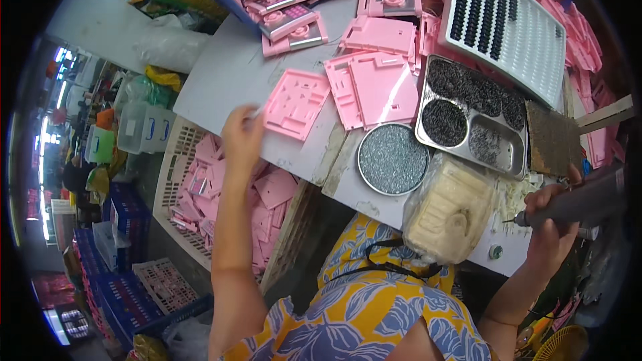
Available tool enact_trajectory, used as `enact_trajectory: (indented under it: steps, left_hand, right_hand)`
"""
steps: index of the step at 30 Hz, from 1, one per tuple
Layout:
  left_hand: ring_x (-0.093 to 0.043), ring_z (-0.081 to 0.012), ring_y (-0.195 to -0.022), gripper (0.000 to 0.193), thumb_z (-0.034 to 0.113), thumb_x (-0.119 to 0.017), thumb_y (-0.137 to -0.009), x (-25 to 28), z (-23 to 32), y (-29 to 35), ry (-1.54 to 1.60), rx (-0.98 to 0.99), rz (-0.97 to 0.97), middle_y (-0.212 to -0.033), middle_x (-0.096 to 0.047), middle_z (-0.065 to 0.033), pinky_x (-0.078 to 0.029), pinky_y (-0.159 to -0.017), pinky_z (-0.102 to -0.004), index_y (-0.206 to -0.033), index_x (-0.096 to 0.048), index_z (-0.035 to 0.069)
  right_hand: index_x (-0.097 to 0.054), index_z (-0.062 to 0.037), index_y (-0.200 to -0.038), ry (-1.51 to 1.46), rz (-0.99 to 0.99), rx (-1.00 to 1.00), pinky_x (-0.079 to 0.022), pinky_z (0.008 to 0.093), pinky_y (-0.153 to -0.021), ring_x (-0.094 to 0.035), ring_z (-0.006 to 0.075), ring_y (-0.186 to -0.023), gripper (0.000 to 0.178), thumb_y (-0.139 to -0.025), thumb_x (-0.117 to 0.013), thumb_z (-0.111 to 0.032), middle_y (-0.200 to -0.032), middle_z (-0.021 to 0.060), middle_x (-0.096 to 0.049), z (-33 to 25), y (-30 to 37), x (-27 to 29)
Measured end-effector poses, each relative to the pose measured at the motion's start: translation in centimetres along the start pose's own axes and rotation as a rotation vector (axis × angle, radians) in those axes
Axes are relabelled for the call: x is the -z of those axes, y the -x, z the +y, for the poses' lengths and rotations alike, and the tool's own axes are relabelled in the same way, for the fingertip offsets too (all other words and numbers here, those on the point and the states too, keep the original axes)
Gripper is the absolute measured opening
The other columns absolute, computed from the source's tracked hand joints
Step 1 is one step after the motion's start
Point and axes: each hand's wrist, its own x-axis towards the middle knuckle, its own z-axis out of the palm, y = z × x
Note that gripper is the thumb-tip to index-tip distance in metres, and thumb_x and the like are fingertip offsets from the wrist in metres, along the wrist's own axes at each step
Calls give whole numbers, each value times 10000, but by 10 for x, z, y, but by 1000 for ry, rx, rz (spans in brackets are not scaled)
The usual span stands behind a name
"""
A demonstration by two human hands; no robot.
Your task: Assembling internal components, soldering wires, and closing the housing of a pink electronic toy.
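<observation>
The pink panel [296,105] lies flat on the counter [217,83], the left hand [241,135] at its near-left edge; I cannot tell whether its bent fingers grip anything. The right hand [550,235] holds a power screwdriver [582,200], well apart. Probably positioning; fastening would call for steadying the panel.

We identify an assembly workshop. On the worktable [221,73] we find many pink casings [294,103] and a steel tray [513,144] of small dark parts [445,122]; at right, a grey handheld driver [578,199]. At left, we find a crate [166,174] of pink pieces [275,188] and stacked blue boxes [130,224].
</observation>
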Motion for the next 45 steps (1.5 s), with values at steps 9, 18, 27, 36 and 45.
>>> enact_trajectory:
  steps: [9,18,27,36,45]
  left_hand:
    - [-667,-319,-1113,226,127,-685,-852,-111,22,-216,-941,-208,-239,-1204,-667,-151,-592,-841,-464,-1059,-729,48]
    - [-727,-404,-890,302,312,-662,-845,5,82,-296,-714,-300,59,-936,-720,-265,-576,-813,-493,-909,-750,30]
    - [-648,-107,-928,368,130,-600,-998,-47,219,-35,1304,338,-409,-1061,-654,-70,-571,-809,-269,-1323,-525,-24]
    - [-643,-191,-1052,312,78,-766,-858,-43,246,134,478,19,-1180,-1234,-639,-129,-544,-779,-336,-1138,-655,0]
    - [-589,-264,-868,209,127,-784,-781,-103,222,147,395,-850,-807,-964,-599,-55,-446,-787,-409,-962,-687,88]
  right_hand:
    - [-219,11,-1596,139,126,36,-445,368,-1005,-595,252,-1118,935,-869,-759,-222,-1233,156,-589,11,-6,38]
    - [-388,59,-1476,569,427,628,-376,500,-1139,-502,333,-1321,633,-909,-634,-81,-1385,250,-527,26,11,20]
    - [-324,-14,-1581,-362,-328,-259,-445,375,-1085,-540,195,-1319,722,-997,-652,-284,-1447,158,-554,80,22,-88]
    - [-683,33,-1126,-336,61,-466,-548,285,-769,-688,120,-863,458,-1059,-562,-403,-984,55,-738,62,59,-7]
    - [-601,-18,-806,963,-116,-86,-465,392,-563,-599,313,-590,346,-914,-728,-321,-677,160,-592,94,63,30]
